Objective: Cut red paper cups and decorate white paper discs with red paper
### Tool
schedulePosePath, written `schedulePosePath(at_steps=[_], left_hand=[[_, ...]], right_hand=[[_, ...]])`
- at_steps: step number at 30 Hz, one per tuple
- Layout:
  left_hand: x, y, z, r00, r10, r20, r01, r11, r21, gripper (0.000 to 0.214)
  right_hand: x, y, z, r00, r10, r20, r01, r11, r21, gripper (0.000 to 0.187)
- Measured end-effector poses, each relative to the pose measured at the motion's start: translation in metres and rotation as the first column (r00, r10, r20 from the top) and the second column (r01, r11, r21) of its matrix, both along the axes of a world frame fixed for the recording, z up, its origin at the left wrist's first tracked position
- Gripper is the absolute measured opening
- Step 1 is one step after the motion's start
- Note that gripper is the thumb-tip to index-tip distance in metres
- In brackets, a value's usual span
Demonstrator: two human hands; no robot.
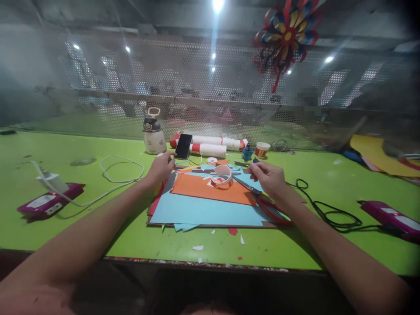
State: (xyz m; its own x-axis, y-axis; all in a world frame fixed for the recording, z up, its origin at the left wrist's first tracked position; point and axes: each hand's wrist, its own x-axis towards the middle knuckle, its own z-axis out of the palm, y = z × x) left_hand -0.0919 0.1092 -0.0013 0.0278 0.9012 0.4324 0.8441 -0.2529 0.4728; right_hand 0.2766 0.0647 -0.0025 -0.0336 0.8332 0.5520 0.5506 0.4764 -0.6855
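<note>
I view a bright green table spanning left to right. A perforated panel borders its far side; a ceiling light shines above; a multicoloured pinwheel ornament hangs at right.

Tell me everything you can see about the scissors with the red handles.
The scissors have grey, metallic-looking blades and red, plastic-looking loop handles. They lie slantwise on the stack of coloured paper, near the right end of the orange sheet, blades pointing away and leftward, handles toward the near right corner. The right hand is close by; whether it touches them, I can't tell. Nor is it clear whether the blades are closed.
</note>
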Motion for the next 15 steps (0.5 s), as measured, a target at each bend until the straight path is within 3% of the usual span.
schedulePosePath(at_steps=[7,11,15], left_hand=[[-0.001,-0.001,0.01,0.979,-0.103,-0.177,0.061,0.971,-0.23,0.034],[-0.002,-0.005,0.019,0.938,-0.207,-0.277,0.074,0.903,-0.423,0.033],[0.004,-0.009,0.017,0.921,-0.246,-0.302,0.048,0.841,-0.539,0.034]], right_hand=[[-0.013,-0.012,-0.001,0.996,0.024,0.084,-0.028,0.998,0.054,0.022],[-0.022,-0.026,0.01,0.995,0.032,0.096,-0.043,0.992,0.12,0.025],[-0.03,-0.039,0.018,0.994,0.066,0.085,-0.08,0.983,0.165,0.029]])
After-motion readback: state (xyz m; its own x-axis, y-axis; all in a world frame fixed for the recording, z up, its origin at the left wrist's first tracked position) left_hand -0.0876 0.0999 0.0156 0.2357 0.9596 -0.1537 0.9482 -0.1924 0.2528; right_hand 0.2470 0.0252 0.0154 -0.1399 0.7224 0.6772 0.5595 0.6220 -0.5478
